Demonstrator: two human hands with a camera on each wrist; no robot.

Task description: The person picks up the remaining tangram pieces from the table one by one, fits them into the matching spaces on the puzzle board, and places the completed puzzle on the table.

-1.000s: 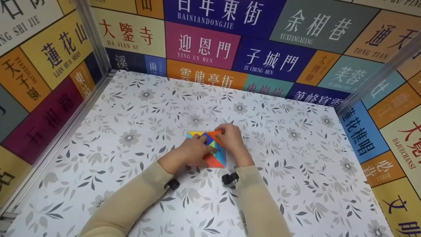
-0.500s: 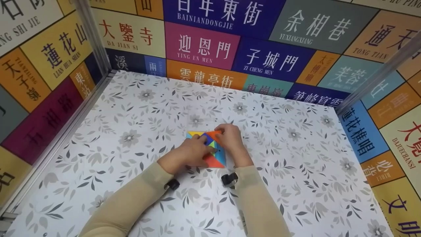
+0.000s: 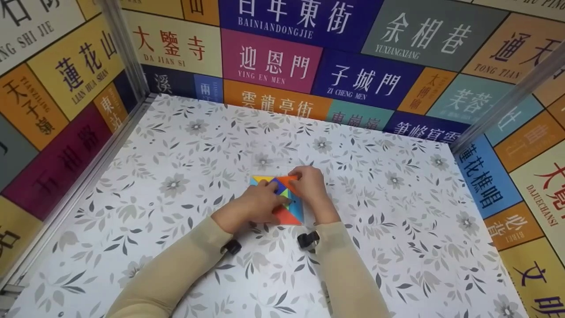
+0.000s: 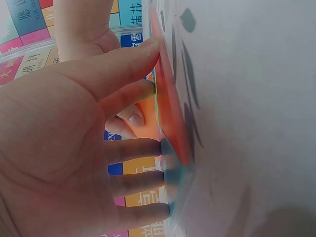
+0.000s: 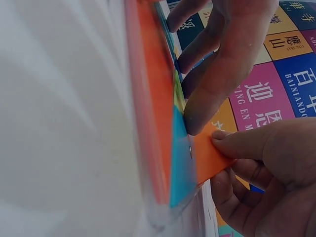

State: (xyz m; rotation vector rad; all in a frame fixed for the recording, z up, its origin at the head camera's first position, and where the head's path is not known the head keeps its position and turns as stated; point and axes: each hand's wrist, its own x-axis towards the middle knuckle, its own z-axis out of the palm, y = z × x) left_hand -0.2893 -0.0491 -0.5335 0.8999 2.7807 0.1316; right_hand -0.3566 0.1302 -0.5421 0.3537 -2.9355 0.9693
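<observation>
A tangram of several coloured flat pieces lies on the table, with a red triangle (image 3: 289,217) nearest me and a light-blue piece (image 3: 296,210) along the right. My left hand (image 3: 261,205) rests on it, its fingertips spread and pressing the pieces in the left wrist view. At the far right corner my right hand (image 3: 311,189) pinches an orange tangram piece (image 5: 210,154) between thumb and fingers. That piece is tilted up from the others in the right wrist view. Yellow (image 3: 261,178) and dark-blue pieces show beside my left fingers; the hand hides part of the pattern.
The table (image 3: 176,247) has a white cover printed with grey leaves and flowers. A clear plastic edge (image 5: 165,217) shows around the pieces. Panels with coloured street-name signs (image 3: 269,62) stand at the back and both sides.
</observation>
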